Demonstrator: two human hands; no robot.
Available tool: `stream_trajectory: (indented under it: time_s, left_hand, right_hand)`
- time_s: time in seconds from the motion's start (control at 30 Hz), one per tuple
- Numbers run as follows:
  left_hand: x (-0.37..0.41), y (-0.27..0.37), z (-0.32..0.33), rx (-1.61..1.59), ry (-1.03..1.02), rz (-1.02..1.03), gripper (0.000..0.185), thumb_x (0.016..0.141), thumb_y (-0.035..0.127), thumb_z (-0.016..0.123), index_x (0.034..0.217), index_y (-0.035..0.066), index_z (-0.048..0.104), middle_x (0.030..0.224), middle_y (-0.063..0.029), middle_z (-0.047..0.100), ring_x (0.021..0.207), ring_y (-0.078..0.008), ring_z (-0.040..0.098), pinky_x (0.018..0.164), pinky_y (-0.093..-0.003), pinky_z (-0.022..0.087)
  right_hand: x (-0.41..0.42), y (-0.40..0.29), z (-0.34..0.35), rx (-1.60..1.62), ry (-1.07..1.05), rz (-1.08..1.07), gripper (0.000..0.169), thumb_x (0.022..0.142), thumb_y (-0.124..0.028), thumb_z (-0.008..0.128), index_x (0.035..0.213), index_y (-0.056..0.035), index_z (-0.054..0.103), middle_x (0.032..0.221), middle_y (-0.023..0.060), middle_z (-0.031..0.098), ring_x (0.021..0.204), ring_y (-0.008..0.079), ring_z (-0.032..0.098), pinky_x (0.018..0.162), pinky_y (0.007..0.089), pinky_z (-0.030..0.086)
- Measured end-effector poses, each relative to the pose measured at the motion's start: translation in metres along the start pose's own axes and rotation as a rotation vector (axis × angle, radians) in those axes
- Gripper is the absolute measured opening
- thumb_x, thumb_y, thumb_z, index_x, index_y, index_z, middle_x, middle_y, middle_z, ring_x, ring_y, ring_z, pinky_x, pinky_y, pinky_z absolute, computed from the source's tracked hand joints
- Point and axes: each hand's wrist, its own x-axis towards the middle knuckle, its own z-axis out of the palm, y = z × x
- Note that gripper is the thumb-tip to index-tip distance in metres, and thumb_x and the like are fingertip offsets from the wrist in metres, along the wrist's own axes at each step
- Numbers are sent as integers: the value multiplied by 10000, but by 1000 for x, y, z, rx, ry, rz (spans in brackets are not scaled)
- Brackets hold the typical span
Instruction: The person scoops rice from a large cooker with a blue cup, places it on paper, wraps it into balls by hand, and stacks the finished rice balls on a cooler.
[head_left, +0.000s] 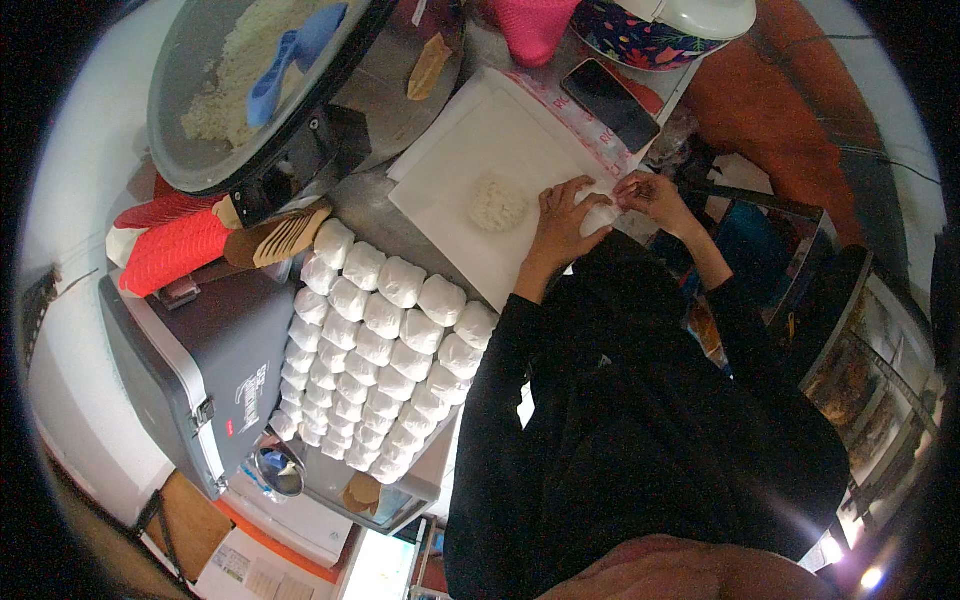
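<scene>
A small white wrapped bundle lies between my two hands near the table's right edge. My left hand curves around it with the fingers bent. The fingertips of my right hand are pinched together at the bundle's right end; what they grip is too small to tell. Left of my left hand, a round mound of cooked rice rests on a stack of white paper sheets. Many white wrapped packets are piled in rows to the left of my arm.
A large rice cooker holds rice and a blue scoop. Beyond the paper are a printed plastic wrapper, a phone and a floral container. Red stacked containers stand by a dark case.
</scene>
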Motion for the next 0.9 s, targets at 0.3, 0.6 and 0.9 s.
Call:
stream_trajectory:
  time_s: [0.3, 0.6, 0.9]
  left_hand:
    - [0, -2, 0, -24, 15, 26, 397, 739, 362, 675, 1097, 215, 588, 1272, -54, 431, 1198, -254, 375, 982, -462, 241]
    - [-1, -5, 0, -38, 7, 48, 410, 743, 325, 673, 1124, 208, 580, 1279, -56, 438, 1186, -256, 389, 964, -462, 255]
    - [-14, 9, 12, -114, 36, -245, 243, 767, 195, 660, 988, 116, 594, 997, -49, 560, 980, -219, 526, 927, -440, 279]
  right_hand:
    - [2, 9, -5, 127, -51, -23, 153, 792, -22, 621, 942, -3, 592, 905, 68, 637, 805, 161, 621, 750, 293, 512]
    - [3, 4, -9, 184, -94, 49, 172, 813, -40, 640, 969, 10, 588, 930, 69, 618, 829, 144, 601, 785, 288, 500]
    - [4, -3, -2, -36, 5, 66, 179, 810, -82, 669, 943, 15, 601, 884, 72, 624, 772, 130, 600, 738, 275, 507]
